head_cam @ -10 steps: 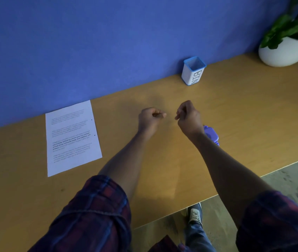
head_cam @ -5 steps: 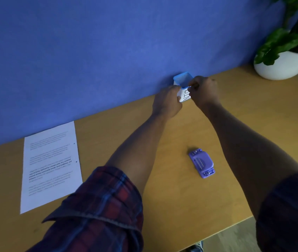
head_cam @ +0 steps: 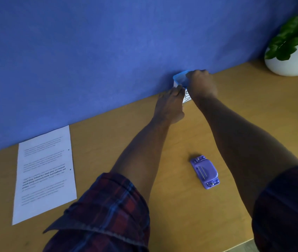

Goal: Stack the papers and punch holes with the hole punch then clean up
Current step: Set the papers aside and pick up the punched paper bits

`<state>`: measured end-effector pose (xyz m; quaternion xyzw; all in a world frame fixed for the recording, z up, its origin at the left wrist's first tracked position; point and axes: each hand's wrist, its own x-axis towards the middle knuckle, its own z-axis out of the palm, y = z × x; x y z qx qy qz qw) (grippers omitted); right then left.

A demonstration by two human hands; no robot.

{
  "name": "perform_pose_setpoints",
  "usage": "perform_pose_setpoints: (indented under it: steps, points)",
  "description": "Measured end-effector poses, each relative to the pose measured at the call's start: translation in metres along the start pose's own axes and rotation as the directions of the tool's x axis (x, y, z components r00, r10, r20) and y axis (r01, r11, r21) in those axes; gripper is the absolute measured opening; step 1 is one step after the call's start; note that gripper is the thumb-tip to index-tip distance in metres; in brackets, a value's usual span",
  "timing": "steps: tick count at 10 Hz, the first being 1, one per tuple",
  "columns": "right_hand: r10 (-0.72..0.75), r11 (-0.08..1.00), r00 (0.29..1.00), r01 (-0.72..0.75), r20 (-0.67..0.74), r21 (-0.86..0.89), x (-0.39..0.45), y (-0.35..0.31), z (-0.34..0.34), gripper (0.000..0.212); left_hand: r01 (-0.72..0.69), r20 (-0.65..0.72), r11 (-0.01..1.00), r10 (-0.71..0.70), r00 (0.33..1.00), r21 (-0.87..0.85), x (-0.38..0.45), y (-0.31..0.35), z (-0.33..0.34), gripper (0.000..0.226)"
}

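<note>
A small white bin (head_cam: pixel 179 79) with a blue rim stands against the blue wall at the back of the desk. My left hand (head_cam: pixel 170 104) reaches to its left front corner, fingertips pinched together at the rim. My right hand (head_cam: pixel 201 84) hangs over the bin's opening and right side with its fingers curled under, hiding most of the bin. Whether either hand holds anything small is too hidden to tell. The purple hole punch (head_cam: pixel 205 171) lies flat on the desk between my forearms. The stacked white papers (head_cam: pixel 44 173), printed side up, lie at the far left with two punched holes along their right edge.
The wooden desk (head_cam: pixel 181 215) runs along the blue wall (head_cam: pixel 108 51). A white pot with a green plant (head_cam: pixel 293 60) stands at the back right. The desk's front edge shows at the lower right corner.
Both closed hands travelled from the middle of the desk back to the bin. In the last half second the right hand moved over the bin's opening and the left fingertips came to its rim.
</note>
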<state>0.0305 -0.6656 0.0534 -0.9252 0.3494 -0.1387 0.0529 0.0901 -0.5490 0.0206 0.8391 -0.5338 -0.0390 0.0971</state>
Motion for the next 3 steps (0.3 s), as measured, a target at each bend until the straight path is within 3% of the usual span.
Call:
perform_pose_setpoints:
  steps: [2, 3]
  points:
    - [-0.001, 1.000, 0.999, 0.002, -0.051, 0.022, -0.005, -0.003, -0.003, 0.030, -0.002, 0.000, 1.000, 0.002, 1.000, 0.018, -0.003, 0.002, -0.002, 0.072]
    - [-0.027, 0.999, 0.996, 0.030, -0.089, 0.034, -0.020, -0.007, 0.000, 0.025, -0.043, -0.111, 0.999, 0.044, 0.993, 0.010, -0.014, 0.001, -0.008, 0.046]
